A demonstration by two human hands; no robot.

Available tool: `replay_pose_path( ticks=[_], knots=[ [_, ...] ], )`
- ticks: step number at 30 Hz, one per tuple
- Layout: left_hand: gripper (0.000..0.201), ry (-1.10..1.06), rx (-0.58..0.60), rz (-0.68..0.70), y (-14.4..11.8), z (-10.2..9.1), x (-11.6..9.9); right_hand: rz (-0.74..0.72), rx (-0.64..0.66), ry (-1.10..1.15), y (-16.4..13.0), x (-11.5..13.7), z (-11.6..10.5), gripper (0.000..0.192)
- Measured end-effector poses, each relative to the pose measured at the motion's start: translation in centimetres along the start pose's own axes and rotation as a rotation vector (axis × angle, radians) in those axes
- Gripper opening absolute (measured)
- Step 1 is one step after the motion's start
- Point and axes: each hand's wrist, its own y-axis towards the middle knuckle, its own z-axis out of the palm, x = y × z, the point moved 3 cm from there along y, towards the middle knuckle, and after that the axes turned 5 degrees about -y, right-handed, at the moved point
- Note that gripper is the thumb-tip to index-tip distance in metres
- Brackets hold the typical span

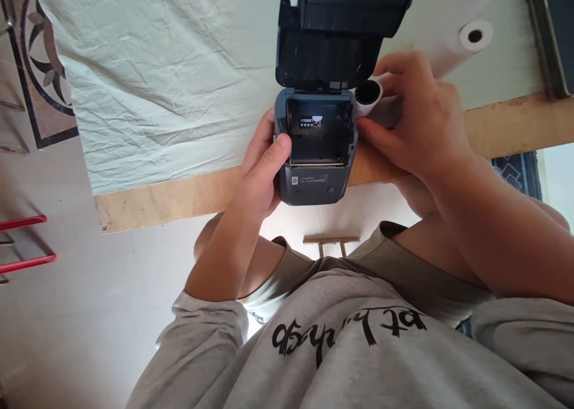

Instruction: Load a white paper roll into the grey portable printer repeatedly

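Observation:
A dark blue-black label printer (309, 186) is held up near the table's front edge, its lid (323, 56) swung back and its compartment facing up. Inside the bay a small printed sticker shows, and I see no roll in there. My left hand (263, 168) grips the printer's left side, thumb on the rim. Just right of the printer, my right hand (419, 113) has thumb and fingers closed round a white paper roll (364, 109) with a dark core. The roll's far part is hidden behind the fingers.
A second white roll (487, 37) stands on the pale cloth (170, 86) at the back right. A dark flat-edged object (549, 32) lies at the right edge. The table's bare wooden edge (179, 197) faces me. Red-barred metalwork (27, 262) is on the left.

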Motion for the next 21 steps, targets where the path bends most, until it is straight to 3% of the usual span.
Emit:
replay_pose_path(
  ticks=[2, 5, 7, 12, 17, 21],
  knots=[
    [0.048, -0.023, 0.017, 0.011, -0.1, -0.2, 0.1, -0.088, -0.077, 0.017, -0.4, 0.7, -0.8, 0.041],
    [0.050, -0.039, 0.015, 0.004, -0.2, -0.1, 0.2, -0.195, -0.326, 0.014, -1.6, 1.8, -2.5, 0.026],
    [0.051, -0.028, -0.003, -0.010, -0.2, 0.0, 0.1, -0.266, -0.419, 0.020, -2.4, 2.7, -3.0, 0.037],
    [0.050, 0.005, -0.042, 0.007, -0.1, 0.4, -0.2, -0.472, -0.327, 0.083, -3.1, 4.7, -1.8, 0.050],
    [0.037, 0.019, -0.068, -0.016, -0.1, 0.8, -0.7, -0.516, -0.299, 0.174, -3.0, 5.0, -1.2, 0.044],
    [0.039, -0.006, -0.072, -0.027, -0.1, 1.0, -0.8, -0.520, -0.293, 0.178, -3.2, 5.0, -1.2, 0.045]
  ],
)
